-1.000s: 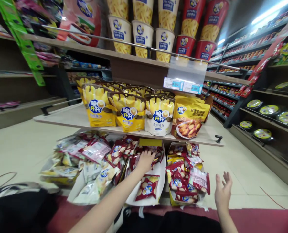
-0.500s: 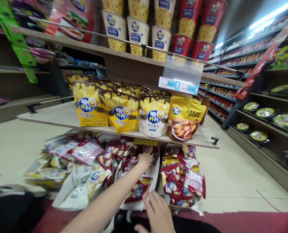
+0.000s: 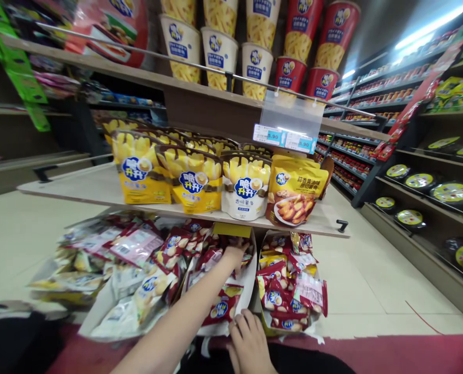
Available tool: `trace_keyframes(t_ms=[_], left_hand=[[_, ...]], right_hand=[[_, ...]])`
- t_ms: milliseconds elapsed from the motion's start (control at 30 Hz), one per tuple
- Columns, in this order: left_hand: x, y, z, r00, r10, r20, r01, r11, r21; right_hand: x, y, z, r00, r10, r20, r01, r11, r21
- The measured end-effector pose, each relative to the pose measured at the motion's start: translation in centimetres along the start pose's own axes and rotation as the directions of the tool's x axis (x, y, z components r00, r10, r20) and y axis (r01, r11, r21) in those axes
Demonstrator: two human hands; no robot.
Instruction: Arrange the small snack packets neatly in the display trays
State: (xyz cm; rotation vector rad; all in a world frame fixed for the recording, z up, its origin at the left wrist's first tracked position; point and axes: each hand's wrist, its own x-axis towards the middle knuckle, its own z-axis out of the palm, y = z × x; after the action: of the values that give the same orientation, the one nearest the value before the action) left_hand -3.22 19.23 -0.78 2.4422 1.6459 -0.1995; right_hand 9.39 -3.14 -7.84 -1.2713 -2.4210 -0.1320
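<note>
My left hand (image 3: 234, 256) reaches deep into a white cardboard box (image 3: 250, 283) under the shelf, among red snack packets; its fingers are buried in the packets, so I cannot see what they hold. My right hand (image 3: 249, 340) grips the near edge of that same box, fingers curled over the rim beside a red snack packet (image 3: 219, 309). Another box of red packets (image 3: 289, 291) stands to the right, and a heap of mixed packets (image 3: 133, 259) lies to the left.
A wooden shelf (image 3: 91, 189) above carries yellow and white chip bags (image 3: 194, 179) and an orange bag (image 3: 297, 192). Price tags (image 3: 288, 137) hang above. Big fries cups (image 3: 254, 67) stand on the top shelf. An aisle with stocked shelving (image 3: 426, 182) runs right.
My right hand came in from the open floor at the right and closed on the box's near edge. My left hand pushed a little deeper among the packets. The view shifted slightly right.
</note>
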Motion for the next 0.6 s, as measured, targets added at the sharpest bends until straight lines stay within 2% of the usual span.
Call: trace_keyframes(t_ms=[133, 267, 333, 400, 433, 500, 533, 600], left_hand=[[-2.5, -0.2, -0.3, 0.993, 0.087, -0.078, -0.087, 0.996, 0.006], [-7.4, -1.1, 0.1, 0.974, 0.145, -0.175, -0.149, 0.989, -0.009], [-10.1, -1.5, 0.6, 0.953, 0.142, -0.267, -0.179, 0.977, -0.119], [-12.5, -2.1, 0.9, 0.914, 0.072, -0.400, -0.211, 0.924, -0.318], [-13.6, -2.5, 1.0, 0.878, 0.002, -0.478, -0.235, 0.872, -0.429], [-15.6, -3.7, 1.2, 0.772, -0.222, -0.596, -0.298, 0.701, -0.647], [-16.5, -4.5, 1.2, 0.711, -0.365, -0.601, -0.337, 0.574, -0.746], [-18.2, -6.5, 1.3, 0.608, -0.640, -0.470, -0.422, 0.242, -0.874]], right_hand=[[-0.4, 0.6, -0.5, 0.998, -0.024, 0.063, 0.024, 1.000, 0.012], [-0.8, 0.9, -0.2, 0.995, -0.045, 0.093, 0.044, 0.999, 0.016], [-0.9, 1.0, 0.0, 0.994, -0.042, 0.106, 0.039, 0.999, 0.028], [-1.0, 1.0, 0.1, 0.991, -0.026, 0.131, 0.020, 0.999, 0.045], [-1.0, 1.0, 0.2, 0.989, -0.017, 0.148, 0.009, 0.999, 0.052], [-1.1, 1.1, 0.5, 0.982, -0.003, 0.187, -0.008, 0.998, 0.057], [-1.2, 1.2, 0.7, 0.979, 0.002, 0.206, -0.014, 0.998, 0.056], [-1.3, 1.2, 1.2, 0.971, 0.002, 0.238, -0.014, 0.999, 0.052]])
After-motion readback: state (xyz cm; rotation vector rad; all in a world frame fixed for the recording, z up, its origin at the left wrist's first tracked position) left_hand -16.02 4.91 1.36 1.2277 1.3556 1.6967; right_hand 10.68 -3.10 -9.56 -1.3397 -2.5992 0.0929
